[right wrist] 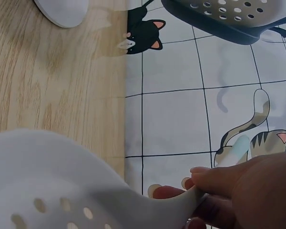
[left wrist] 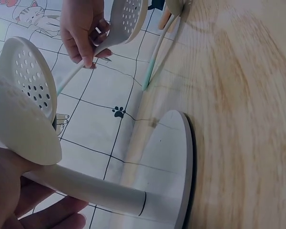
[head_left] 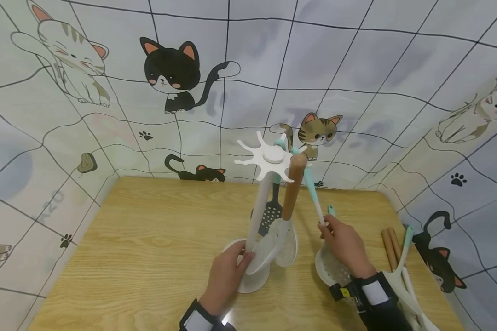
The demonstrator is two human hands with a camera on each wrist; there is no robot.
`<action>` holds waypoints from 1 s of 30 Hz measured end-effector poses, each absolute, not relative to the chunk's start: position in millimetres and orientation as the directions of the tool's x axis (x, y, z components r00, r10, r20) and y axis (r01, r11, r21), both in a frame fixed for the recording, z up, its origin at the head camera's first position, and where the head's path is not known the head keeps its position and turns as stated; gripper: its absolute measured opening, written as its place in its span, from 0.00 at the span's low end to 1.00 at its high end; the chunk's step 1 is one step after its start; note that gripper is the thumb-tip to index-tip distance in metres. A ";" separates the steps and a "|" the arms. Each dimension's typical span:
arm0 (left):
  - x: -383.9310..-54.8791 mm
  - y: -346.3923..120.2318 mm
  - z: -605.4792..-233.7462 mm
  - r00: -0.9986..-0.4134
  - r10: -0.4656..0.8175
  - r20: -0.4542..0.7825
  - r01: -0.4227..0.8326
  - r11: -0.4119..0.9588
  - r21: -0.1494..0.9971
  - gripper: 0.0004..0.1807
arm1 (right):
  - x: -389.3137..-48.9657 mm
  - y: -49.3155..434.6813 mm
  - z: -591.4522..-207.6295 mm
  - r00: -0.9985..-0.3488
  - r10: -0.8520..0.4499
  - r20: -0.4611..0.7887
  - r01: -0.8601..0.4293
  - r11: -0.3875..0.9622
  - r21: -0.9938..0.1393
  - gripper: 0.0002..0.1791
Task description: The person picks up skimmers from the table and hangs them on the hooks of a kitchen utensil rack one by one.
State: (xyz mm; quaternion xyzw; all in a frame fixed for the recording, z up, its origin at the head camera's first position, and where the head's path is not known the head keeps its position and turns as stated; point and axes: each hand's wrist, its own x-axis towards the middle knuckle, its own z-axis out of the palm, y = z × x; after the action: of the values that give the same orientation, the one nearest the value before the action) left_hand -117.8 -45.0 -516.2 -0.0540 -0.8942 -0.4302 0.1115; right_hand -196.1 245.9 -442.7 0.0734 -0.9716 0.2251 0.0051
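Note:
My left hand [head_left: 228,271] grips the white post [head_left: 257,216] of a utensil stand, low above its round base [head_left: 252,284]. From the stand's spoked top [head_left: 272,155] hang a wooden-handled ladle [head_left: 294,184], a white skimmer [head_left: 291,248] and a dark slotted turner [head_left: 270,216]. The ladle's bowl [left wrist: 24,126] is close to my left fingers. To the right, my right hand [head_left: 348,243] pinches the white handle of another skimmer [right wrist: 52,171], its perforated bowl downward. This handle's mint end [head_left: 311,184] points up beside the stand's top.
Several utensils lie at the table's right edge, including two wooden handles [head_left: 391,248] and a mint-ended handle [head_left: 407,239]. Another mint tip [head_left: 331,210] shows behind my right hand. A cat-patterned cloth [head_left: 190,138] rises behind the wooden table [head_left: 149,239].

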 end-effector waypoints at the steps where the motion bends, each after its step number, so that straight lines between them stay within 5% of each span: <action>1: -117.8 -44.8 -516.7 -0.969 0.001 0.247 0.193 0.629 0.753 0.16 | -195.9 245.1 -443.3 -0.989 -0.140 0.051 -0.148 0.885 -0.442 0.12; 30: -119.6 -44.7 -518.1 -0.967 0.019 0.256 0.227 0.526 0.820 0.17 | -172.2 240.6 -456.0 -0.970 -0.063 0.233 -0.190 0.794 -0.578 0.12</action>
State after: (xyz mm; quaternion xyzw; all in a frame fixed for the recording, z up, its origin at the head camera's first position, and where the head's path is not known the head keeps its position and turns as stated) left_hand -119.6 -44.7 -518.1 -0.0709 -0.8667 -0.4818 0.1080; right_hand -172.2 240.6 -456.0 0.0672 -0.9416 0.3141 0.1015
